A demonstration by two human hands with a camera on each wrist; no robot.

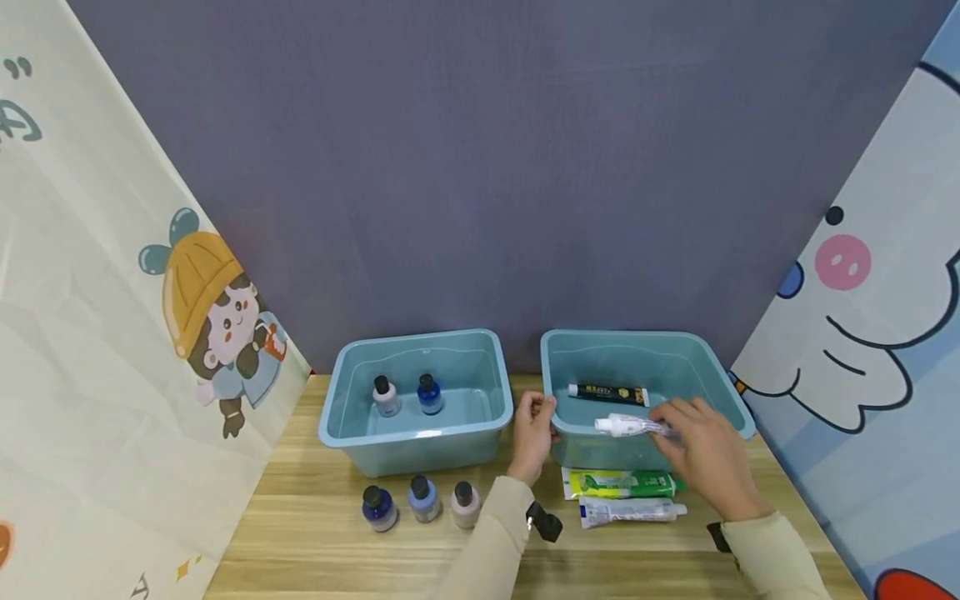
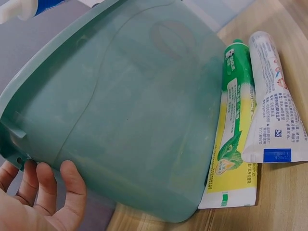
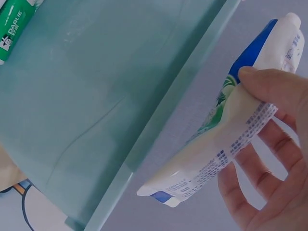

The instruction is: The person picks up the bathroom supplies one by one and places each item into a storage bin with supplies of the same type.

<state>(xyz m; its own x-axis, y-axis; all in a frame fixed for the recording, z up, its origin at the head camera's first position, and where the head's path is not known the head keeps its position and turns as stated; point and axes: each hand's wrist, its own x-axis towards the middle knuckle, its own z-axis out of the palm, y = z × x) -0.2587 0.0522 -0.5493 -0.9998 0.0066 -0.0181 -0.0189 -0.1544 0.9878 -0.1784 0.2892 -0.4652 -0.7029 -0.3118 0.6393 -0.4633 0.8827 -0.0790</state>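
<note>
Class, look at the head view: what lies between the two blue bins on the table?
The left hand sits in the gap between the left bin and the right bin, gripping the right bin's rim; behind it, bare wooden table.

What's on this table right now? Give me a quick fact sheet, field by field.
Left hand: grips the left rim of the right bin
Right hand: holds a white toothpaste tube over the right bin
Inside right bin: black tube
Left bin: two small bottles
Table, in front of the right bin: green tube, white tube
Table, in front of the left bin: three bottles
</note>
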